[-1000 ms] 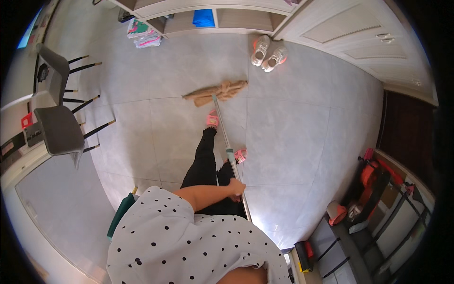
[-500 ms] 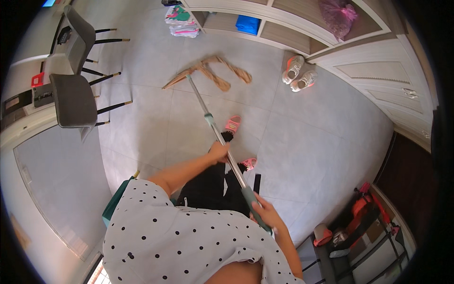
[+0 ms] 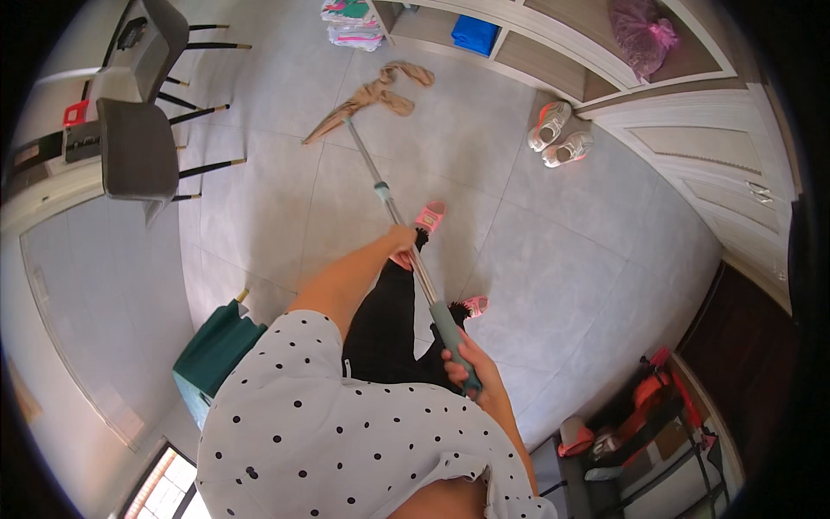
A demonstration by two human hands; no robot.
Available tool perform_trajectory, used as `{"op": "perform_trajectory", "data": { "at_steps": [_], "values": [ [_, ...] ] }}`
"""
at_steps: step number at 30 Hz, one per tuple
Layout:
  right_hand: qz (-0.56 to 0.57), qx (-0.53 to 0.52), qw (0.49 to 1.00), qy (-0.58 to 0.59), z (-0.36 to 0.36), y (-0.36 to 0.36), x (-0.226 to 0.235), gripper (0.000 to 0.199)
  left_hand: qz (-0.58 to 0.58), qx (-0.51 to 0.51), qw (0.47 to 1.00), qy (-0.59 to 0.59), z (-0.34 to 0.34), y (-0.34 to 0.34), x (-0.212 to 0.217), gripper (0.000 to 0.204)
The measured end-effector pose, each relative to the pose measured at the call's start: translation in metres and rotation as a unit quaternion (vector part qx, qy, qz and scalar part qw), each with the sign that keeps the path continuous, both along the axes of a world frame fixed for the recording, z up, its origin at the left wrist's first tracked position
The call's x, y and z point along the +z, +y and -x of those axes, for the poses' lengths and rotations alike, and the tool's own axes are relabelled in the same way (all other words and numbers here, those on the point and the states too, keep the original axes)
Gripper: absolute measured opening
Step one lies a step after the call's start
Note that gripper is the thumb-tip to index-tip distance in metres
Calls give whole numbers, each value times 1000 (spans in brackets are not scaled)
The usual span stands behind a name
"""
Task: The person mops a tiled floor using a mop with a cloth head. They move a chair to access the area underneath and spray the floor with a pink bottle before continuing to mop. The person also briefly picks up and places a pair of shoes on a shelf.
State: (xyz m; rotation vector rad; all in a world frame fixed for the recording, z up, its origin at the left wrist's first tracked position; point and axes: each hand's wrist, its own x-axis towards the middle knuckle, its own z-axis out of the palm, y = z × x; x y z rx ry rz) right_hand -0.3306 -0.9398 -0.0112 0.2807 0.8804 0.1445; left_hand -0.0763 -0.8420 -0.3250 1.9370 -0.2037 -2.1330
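Far left, you have two grey chairs (image 3: 138,151), then a green object (image 3: 212,350) beside your shirt (image 3: 303,406). Ahead, the brown cloth (image 3: 372,93) lies on the floor (image 3: 588,251) at the far end of your mop (image 3: 422,275). Your left hand (image 3: 401,246) is closed round its metal pole; your right hand (image 3: 471,362) is wrapped round its grey-green handle (image 3: 448,327). Further right, shoes (image 3: 548,126) stand by the cabinet (image 3: 692,143).

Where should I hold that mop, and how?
Probably by the thick green handle at the near end of the mop, coming from the right, where the right hand wraps it. The left hand suits the slim metal pole farther down. The mop slants away to the brown cloth, so its handle comes nearest.
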Motion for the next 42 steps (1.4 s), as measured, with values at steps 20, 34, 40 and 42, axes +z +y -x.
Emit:
{"op": "perform_trajectory", "data": {
  "at_steps": [20, 34, 40, 42],
  "values": [
    [146, 158, 945, 245, 364, 83, 137, 60, -135, 95, 964, 207, 472, 12, 239, 39],
    [124, 29, 971, 204, 264, 77, 111, 58, -18, 133, 991, -20, 314, -27, 180, 22],
    [114, 72, 955, 263, 304, 88, 147, 57, -68, -58, 991, 102, 397, 4, 159, 35],
    [107, 108, 944, 294, 327, 94, 173, 56, -75, -41, 987, 133, 415, 9, 196, 36]
  ]
}}
